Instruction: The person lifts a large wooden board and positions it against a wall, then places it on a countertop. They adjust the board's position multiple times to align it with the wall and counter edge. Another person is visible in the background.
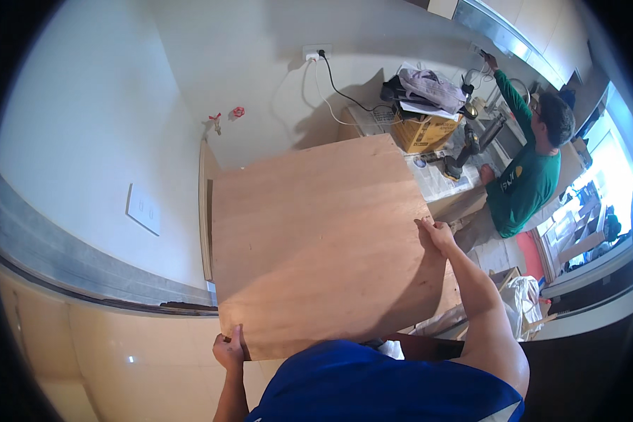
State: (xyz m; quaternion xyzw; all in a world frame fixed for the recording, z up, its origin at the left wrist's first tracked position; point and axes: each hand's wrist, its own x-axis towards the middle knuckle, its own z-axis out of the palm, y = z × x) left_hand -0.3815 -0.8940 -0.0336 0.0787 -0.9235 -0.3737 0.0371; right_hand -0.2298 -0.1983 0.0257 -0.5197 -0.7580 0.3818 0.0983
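A large rectangular plywood board [316, 239] fills the middle of the head view, tilted in front of my body. My left hand [229, 349] grips its near left corner, thumb on the upper face and fingers curled beneath. Along the right edge, my right hand [439, 236] is closed on the same board, with its fingers partly hidden under the edge. Most of what lies below the board is covered by it. Its far edge reaches toward the wall and the counter.
At the right, a person in a green shirt [531, 186] reaches toward the wall. A cordless drill [464, 151] and a yellow cardboard box [425, 132] stand on the paper-covered counter. Cords hang from a wall outlet [316, 53]. A switch plate [143, 209] is on the left wall.
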